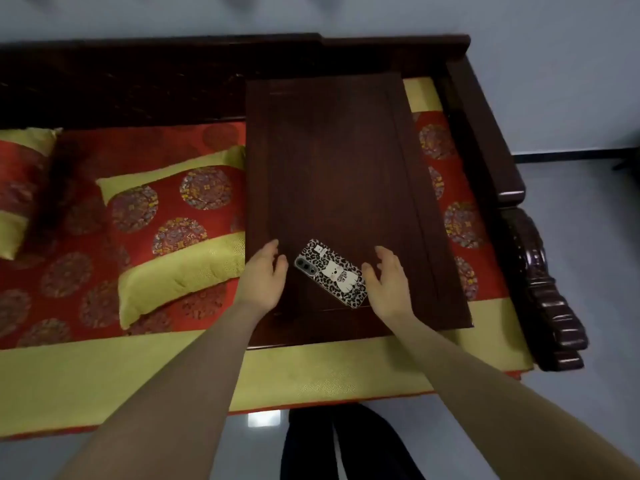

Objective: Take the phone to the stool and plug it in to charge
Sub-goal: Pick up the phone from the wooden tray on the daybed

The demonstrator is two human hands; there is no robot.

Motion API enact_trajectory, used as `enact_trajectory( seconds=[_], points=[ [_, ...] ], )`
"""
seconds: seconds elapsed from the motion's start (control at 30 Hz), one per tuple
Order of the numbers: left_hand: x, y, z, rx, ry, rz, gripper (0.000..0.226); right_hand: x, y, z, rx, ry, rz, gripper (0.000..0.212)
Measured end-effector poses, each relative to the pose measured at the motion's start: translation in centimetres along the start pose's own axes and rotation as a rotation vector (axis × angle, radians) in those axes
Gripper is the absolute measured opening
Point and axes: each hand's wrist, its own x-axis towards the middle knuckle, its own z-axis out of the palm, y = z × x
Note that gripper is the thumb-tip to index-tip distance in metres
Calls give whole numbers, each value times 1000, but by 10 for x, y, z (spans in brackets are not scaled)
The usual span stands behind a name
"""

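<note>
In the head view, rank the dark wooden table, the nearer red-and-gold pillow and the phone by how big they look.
1. Dark wooden table, largest.
2. Red-and-gold pillow, clearly smaller than the table.
3. Phone, smallest, lying on the table between the two open hands.

You stand in a home sitting room: carved dark-wood bench [533, 258], red-gold brocade cushions [173, 230], low table [339, 188] atop.

Both arms out, left hand [265, 275] & right hand [386, 284] uncurled, palms inward.
</note>
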Motion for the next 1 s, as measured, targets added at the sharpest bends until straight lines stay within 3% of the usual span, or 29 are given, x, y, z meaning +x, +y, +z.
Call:
enact_trajectory(
  seconds=[0.13, 0.27, 0.4, 0.57, 0.7, 0.77, 0.87, 1.0],
  points=[
    [18, 5, 20, -375, -121, -324, 39, 6, 7, 8, 206, 89, 190, 44],
    [41, 8, 22, -599, -200, -488, 46, 11, 14, 13, 372, 108, 302, 45],
    [56, 5, 17, -527, -319, -574, 57, 10, 19, 14, 404, 107, 326, 46],
    [60, 7, 21, -386, -450, -544, 54, 11, 21, 14, 349, 96, 309, 45],
    [51, 0, 27, -278, -463, -406, 23, 13, 23, 15, 308, 27, 247, 43],
    [45, -1, 30, -468, -476, -454, 24, 13, 23, 17, 121, -75, 118, 53],
    [35, -3, 28, -621, -444, -450, 26, 9, 20, 19, -370, -228, -149, 85],
    [16, -11, 15, -728, -391, -455, 19, 5, 9, 18, -567, -251, -342, 93]
  ],
)
